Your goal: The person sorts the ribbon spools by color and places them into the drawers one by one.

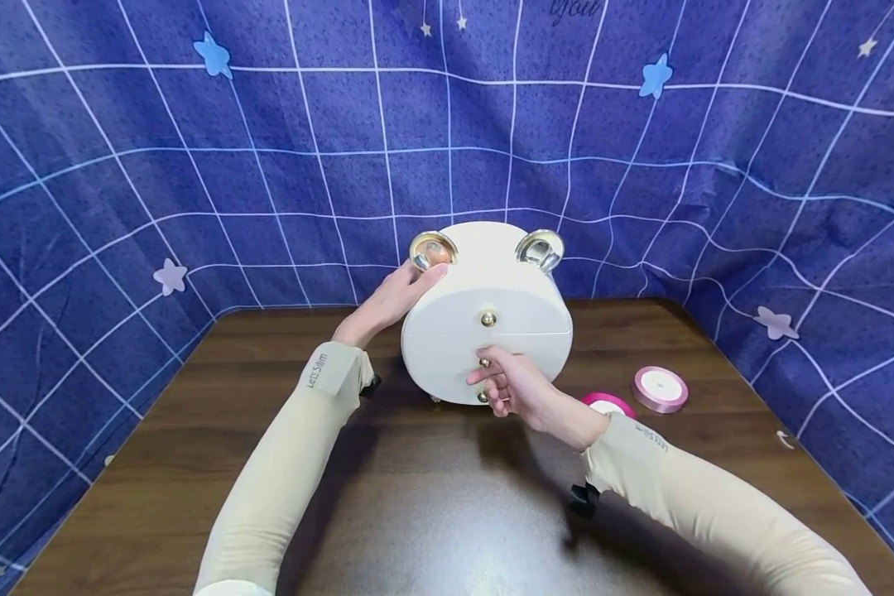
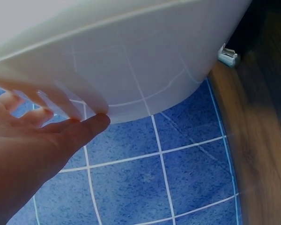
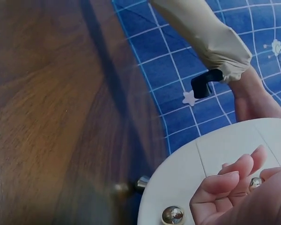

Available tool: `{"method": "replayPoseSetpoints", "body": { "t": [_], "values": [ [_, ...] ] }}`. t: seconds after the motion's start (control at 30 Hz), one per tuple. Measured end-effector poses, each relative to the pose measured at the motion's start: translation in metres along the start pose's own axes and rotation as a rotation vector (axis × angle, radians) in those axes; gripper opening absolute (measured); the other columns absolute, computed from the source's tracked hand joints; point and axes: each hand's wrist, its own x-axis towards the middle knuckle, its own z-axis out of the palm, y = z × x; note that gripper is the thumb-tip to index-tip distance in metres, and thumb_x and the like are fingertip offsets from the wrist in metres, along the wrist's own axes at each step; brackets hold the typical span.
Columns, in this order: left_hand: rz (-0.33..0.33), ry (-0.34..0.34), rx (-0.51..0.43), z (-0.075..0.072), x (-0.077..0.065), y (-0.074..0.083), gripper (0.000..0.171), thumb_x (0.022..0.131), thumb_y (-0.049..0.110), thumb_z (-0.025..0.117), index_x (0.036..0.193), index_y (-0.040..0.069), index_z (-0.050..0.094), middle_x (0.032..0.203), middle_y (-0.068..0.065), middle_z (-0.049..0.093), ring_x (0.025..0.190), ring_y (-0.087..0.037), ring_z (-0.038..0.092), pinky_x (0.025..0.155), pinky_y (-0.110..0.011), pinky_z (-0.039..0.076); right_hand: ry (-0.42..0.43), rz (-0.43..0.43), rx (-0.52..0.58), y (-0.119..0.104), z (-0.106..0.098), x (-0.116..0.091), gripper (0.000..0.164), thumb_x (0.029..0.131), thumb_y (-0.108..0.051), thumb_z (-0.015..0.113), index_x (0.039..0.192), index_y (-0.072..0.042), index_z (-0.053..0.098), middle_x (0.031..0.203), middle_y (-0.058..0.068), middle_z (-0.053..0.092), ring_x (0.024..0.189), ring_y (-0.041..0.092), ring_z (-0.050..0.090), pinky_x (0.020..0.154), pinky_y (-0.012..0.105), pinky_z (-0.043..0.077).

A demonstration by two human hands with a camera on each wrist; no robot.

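Observation:
A white, round-fronted drawer box (image 1: 447, 348) shaped like a twin-bell alarm clock stands on the table, with gold knobs down its front and a shiny metal bell cup (image 1: 541, 248) at each top corner. My left hand (image 1: 395, 300) rests on its upper left side by the left bell, fingers fairly straight; the left wrist view shows fingertips touching the glossy white side. At the front, my right hand (image 1: 521, 387) pinches the middle knob (image 3: 255, 183) between thumb and forefinger, its other fingers curled. The lowest knob (image 3: 173, 215) shows beside those fingers.
Right of the box lie a pink ribbon roll (image 1: 660, 389) and a darker pink roll (image 1: 608, 404), partly hidden by the right forearm. A brown wooden table (image 1: 417, 513) carries everything. A blue grid-patterned cloth (image 1: 484, 116) hangs close behind the box.

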Motion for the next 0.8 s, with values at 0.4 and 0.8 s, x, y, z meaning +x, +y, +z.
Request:
{"method": "replayPoseSetpoints", "body": {
  "t": [0.4, 0.8],
  "values": [
    [-0.004, -0.002, -0.015, 0.0, 0.001, 0.0, 0.067, 0.089, 0.071, 0.042, 0.14, 0.027, 0.043, 0.123, -0.007, 0.062, 0.111, -0.021, 0.061, 0.098, -0.042, 0.047, -0.028, 0.002, -0.047, 0.003, 0.0, -0.015, 0.039, 0.093, -0.041, 0.052, 0.083, -0.005, 0.065, 0.048, -0.006, 0.046, 0.044, 0.007, 0.04, 0.045, 0.021, 0.034],
    [0.0, -0.017, -0.013, 0.001, 0.001, -0.001, 0.068, 0.09, 0.07, 0.041, 0.143, 0.027, 0.039, 0.128, -0.007, 0.059, 0.112, -0.023, 0.061, 0.098, -0.044, 0.048, -0.076, -0.001, -0.106, 0.015, 0.002, -0.041, 0.043, 0.094, -0.045, 0.05, 0.085, -0.006, 0.063, 0.047, -0.006, 0.047, 0.041, 0.007, 0.041, 0.044, 0.022, 0.034]
  ]
}}
